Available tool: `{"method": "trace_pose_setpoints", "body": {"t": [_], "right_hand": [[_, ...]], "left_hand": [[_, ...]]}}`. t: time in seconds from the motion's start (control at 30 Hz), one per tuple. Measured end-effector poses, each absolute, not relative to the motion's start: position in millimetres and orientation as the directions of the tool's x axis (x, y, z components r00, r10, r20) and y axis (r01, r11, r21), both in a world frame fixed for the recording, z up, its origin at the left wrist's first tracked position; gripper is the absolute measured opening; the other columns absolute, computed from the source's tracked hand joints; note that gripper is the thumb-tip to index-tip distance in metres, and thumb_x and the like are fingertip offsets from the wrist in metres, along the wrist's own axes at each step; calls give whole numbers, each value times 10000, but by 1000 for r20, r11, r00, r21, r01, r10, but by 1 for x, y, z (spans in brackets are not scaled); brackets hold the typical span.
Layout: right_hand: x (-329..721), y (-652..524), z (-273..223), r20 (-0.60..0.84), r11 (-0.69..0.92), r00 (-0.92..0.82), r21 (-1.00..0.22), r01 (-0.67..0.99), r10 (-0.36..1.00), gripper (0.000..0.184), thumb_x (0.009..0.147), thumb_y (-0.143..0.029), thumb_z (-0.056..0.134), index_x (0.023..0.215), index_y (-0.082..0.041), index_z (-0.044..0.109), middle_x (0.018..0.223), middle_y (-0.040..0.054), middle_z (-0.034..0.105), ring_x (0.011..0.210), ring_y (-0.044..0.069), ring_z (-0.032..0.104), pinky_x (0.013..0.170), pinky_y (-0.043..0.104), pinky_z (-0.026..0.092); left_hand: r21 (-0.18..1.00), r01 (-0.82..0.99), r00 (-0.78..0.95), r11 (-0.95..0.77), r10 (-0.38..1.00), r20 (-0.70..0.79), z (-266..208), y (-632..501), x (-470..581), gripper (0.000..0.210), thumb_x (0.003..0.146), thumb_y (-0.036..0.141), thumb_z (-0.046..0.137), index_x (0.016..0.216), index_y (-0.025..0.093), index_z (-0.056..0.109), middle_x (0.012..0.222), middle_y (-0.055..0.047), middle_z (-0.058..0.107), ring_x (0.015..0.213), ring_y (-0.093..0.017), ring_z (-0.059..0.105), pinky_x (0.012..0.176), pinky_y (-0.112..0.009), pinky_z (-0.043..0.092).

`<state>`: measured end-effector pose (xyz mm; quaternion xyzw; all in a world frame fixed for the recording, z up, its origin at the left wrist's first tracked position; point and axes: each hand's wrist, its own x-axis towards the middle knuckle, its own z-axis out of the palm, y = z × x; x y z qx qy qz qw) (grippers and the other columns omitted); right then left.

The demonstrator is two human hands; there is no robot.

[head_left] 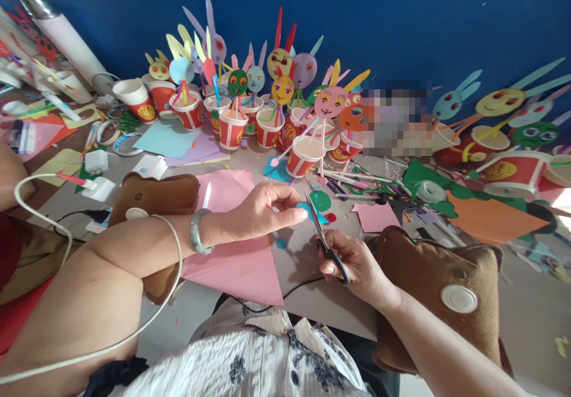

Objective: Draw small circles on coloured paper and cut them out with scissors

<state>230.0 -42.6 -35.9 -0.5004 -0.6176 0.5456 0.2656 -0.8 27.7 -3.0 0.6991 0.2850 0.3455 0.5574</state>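
A small piece of blue paper [305,208] is pinched between the thumb and fingers of my left hand [272,206]. My right hand [352,266] grips black-handled scissors [322,230], whose blades point up and left against the blue paper's edge. Just behind the blades lies a green paper circle [320,201]. A small red paper circle [331,217] is close to the scissors, and a little blue circle [281,243] rests on the table nearer me. Under my left wrist is a large pink paper sheet [241,266].
Paper cups [233,130] with paper rabbit faces line the blue wall. Brown plush cushions [439,290] lie on both sides. A white cable [172,278] crosses my left arm. Pens and scraps litter the right, near orange paper [495,218]. Another person's arm [13,183] shows at left.
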Motion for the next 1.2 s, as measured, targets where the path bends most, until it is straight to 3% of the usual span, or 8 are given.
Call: {"method": "trace_pose_setpoints", "body": {"t": [0.47, 0.63, 0.73, 0.83, 0.97, 1.07, 1.2], "right_hand": [[229, -42, -36, -212, -97, -356, -944, 315, 910, 611, 606, -747, 747, 664, -195, 491, 537, -30, 525, 484, 102, 441, 470, 246, 322], [229, -41, -35, -224, -103, -357, -939, 329, 907, 616, 614, -758, 732, 663, -197, 480, 534, -28, 525, 484, 106, 449, 472, 250, 318], [229, -41, -34, -232, -112, -362, -940, 322, 903, 620, 613, -763, 728, 660, -199, 476, 529, -31, 526, 480, 104, 447, 471, 249, 316], [228, -42, -32, -236, -120, -362, -941, 315, 902, 620, 614, -764, 726, 654, -200, 474, 520, -34, 521, 476, 103, 443, 470, 248, 315], [226, -42, -29, -237, -126, -360, -944, 305, 902, 623, 603, -767, 730, 637, -201, 474, 508, -32, 526, 469, 102, 435, 469, 250, 314], [226, -42, -28, -238, -137, -354, -948, 287, 905, 624, 594, -760, 742, 627, -199, 470, 507, -32, 523, 470, 99, 427, 463, 246, 310], [227, -42, -31, -241, -138, -361, -947, 290, 901, 612, 605, -739, 753, 632, -200, 465, 525, -30, 532, 467, 101, 447, 461, 246, 324]], "left_hand": [[976, -17, 614, -219, 768, 183, -6, 29, -1, 158, 858, 237, 627, 734, 152, 580, 675, 23, 551, 640, -79, 492, 597, -212, 406], [961, 36, 600, -276, 775, 200, -7, 28, -2, 161, 859, 255, 622, 740, 164, 564, 694, 21, 535, 663, -93, 488, 629, -232, 418], [917, 47, 548, -396, 778, 308, -10, 28, -3, 126, 845, 242, 633, 755, 179, 571, 747, 9, 543, 700, -110, 497, 661, -249, 438], [858, 103, 494, -502, 775, 394, -11, 29, -3, 126, 828, 263, 655, 755, 188, 585, 941, -46, 587, 882, -160, 559, 764, -294, 481], [854, 135, 497, -503, 779, 381, -9, 28, -3, 126, 833, 264, 649, 760, 181, 588, 1344, -98, 542, 1145, -236, 559, 883, -358, 491], [879, 100, 531, -465, 772, 348, -6, 28, -3, 176, 841, 252, 638, 713, 168, 551, 1384, -106, 555, 1030, -201, 611, 819, -326, 497], [907, 60, 548, -416, 773, 319, -5, 27, -2, 96, 851, 232, 606, 784, 165, 589, 1195, -97, 665, 825, -130, 600, 666, -252, 467]]}}
